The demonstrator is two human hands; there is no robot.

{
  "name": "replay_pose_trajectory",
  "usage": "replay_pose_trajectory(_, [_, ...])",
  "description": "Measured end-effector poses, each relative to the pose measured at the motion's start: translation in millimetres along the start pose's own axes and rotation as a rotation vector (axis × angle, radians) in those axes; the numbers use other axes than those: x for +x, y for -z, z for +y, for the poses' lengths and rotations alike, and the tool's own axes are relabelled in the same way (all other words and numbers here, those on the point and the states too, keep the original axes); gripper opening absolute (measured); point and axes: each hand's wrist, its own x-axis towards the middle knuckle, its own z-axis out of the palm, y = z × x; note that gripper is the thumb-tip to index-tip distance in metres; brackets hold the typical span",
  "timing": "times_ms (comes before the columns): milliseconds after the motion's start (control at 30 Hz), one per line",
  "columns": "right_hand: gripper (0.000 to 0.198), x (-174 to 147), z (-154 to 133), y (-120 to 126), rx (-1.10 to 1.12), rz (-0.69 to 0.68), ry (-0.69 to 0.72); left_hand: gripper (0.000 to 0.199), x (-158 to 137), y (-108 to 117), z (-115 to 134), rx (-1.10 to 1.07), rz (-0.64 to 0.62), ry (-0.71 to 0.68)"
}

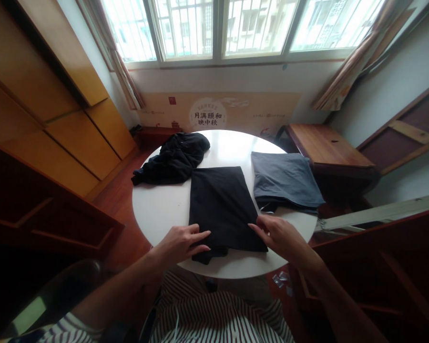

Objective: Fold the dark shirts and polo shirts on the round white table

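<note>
A folded black garment [221,205] lies flat on a round white table [157,205], right in front of me. My left hand [186,240] rests on its near left part, thumb and index finger stretched apart on the cloth. At the garment's right edge is my right hand [277,233], its thumb reaching onto the fabric and its other fingers bent, partly hidden. A small piece of the garment sticks out below its near left edge. To the right lies a folded grey garment [284,178] with dark cloth under it. A crumpled black garment [175,159] lies at the back left.
A wooden side table [329,145] stands at the back right, beyond the round table. Wooden cabinets [89,138] line the left, and a printed banner [243,109] hangs below the window. Small clear plastic pieces [280,279] lie below the table's near right edge.
</note>
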Motion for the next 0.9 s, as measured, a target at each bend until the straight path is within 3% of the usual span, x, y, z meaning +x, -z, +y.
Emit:
replay_pose_trajectory(100, [0.029, 49, -7, 15, 0.053, 0.079, 0.076, 0.035, -2, -9, 2, 0.014, 0.041, -0.076])
replay_pose_trajectory(200, [0.035, 107, -9, 13, 0.075, 0.139, 0.193, 0.033, -1, -14, 1, 0.08, 0.088, -0.15])
replay_pose_trajectory(267, [0.044, 139, -7, 2, 0.027, 0.079, 0.242, 0.03, -1, -15, -1, 0.11, 0.12, -0.193])
replay_pose_trajectory(367, [0.049, 168, -4, -18, -0.057, -0.03, 0.189, 0.028, -2, -13, -2, 0.124, 0.128, -0.288])
replay_pose_trajectory(533, [0.052, 179, -2, -31, -0.092, -0.064, 0.1, 0.03, -4, -2, 0, 0.063, 0.071, -0.345])
replay_pose_trajectory(667, [0.052, 171, -21, -27, -0.129, 0.018, 0.161, 0.039, 24, 17, -13, -0.077, 0.048, -0.165])
replay_pose_trajectory(800, [0.051, 152, -49, -38, -0.094, 0.038, 0.354, 0.04, 91, 21, -62, -0.156, 0.2, 0.031])
replay_pose_trajectory(900, [0.055, 139, -60, -54, -0.12, 0.061, 0.404, 0.049, 139, 9, -107, -0.106, 0.06, 0.068])
